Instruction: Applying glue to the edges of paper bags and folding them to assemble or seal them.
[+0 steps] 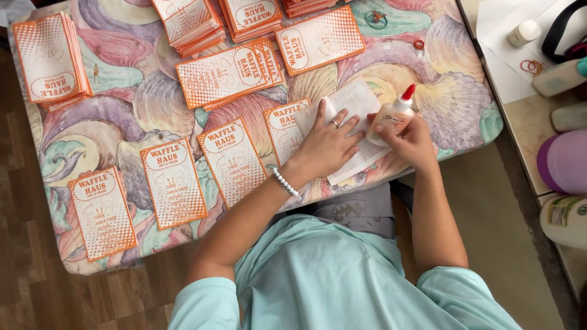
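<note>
Left hand [327, 143] presses flat, fingers spread, on a white paper sheet [354, 101], while just beside it the right hand [411, 142] grips a red-capped glue bottle [392, 116].

A white paper sheet [351, 107] lies flat and slightly askew on the desk [452, 98], blank side up, just right of an orange-and-white menu card [284, 125], pinned under the spread left hand [327, 143]. A small glue bottle [391, 119], pale with an orange-red cap, tilts over the sheet's right edge, cap pointing up and away, gripped low in the right hand [413, 143].
</note>
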